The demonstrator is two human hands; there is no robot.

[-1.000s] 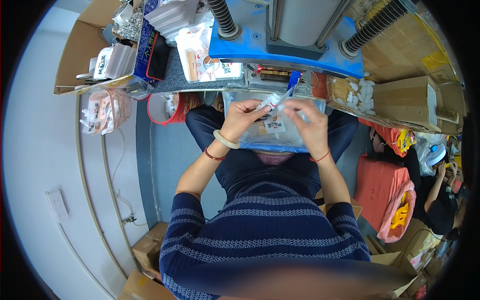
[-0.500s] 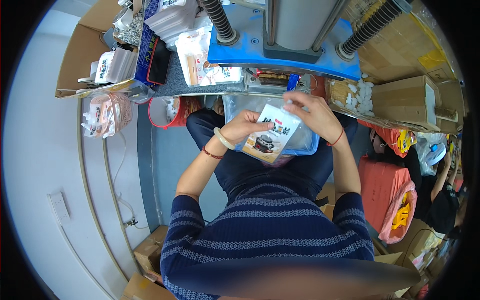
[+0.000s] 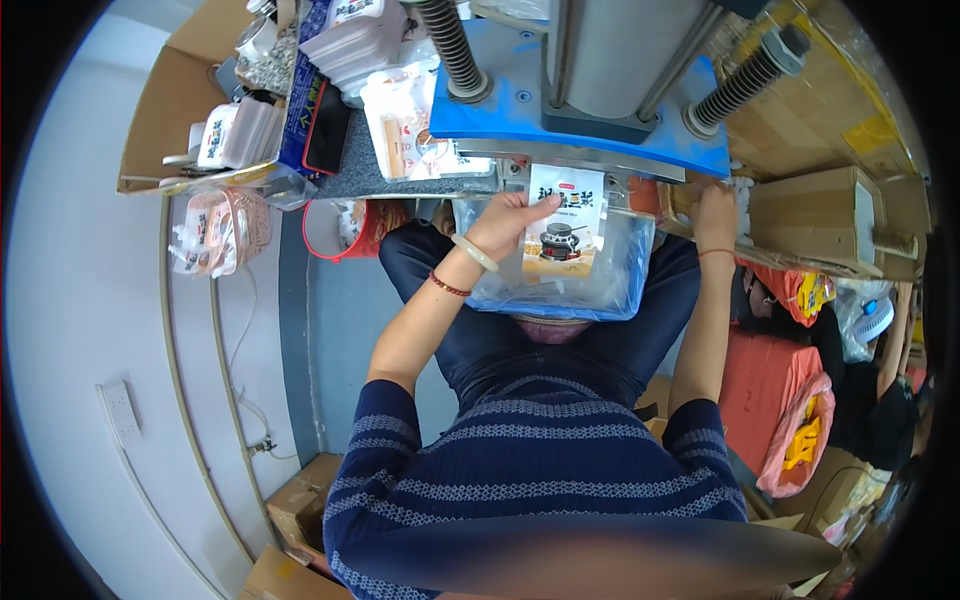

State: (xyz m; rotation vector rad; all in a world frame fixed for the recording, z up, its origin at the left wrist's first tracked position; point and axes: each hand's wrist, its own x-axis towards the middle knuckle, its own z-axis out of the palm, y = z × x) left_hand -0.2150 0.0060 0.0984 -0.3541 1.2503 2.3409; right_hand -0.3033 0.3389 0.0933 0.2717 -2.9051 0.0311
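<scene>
1. My left grip [image 3: 497, 228] is clamped on the pouch [image 3: 575, 238] near its left edge, thumb lying across the printed front.
2. My right grip [image 3: 715, 213] is at the box [image 3: 685, 215] right of centre, beside some white bits [image 3: 743, 207]; its fingertips are hidden from me, so I cannot tell whether they are apart or together.
3. I have the pouch at the centre of the frame, roughly upright in view, its top end at the front of the press [image 3: 490, 112]; whether the two touch, I cannot tell.
4. Below the pouch I see a blue-edged tray [image 3: 628, 280] with clear plastic, resting over the lap.
5. Upper left of centre, the worktop [image 3: 352, 172] carries a pile of packs [image 3: 405, 125] just left of the press, and a dark phone [image 3: 327, 128] near its left end.
6. On the left side of my view, a red bucket [image 3: 322, 232] stands below the worktop, and a pink basket [image 3: 232, 240] hangs farther left.
7. At the far right I see a co-worker's arm [image 3: 888, 345].
</scene>
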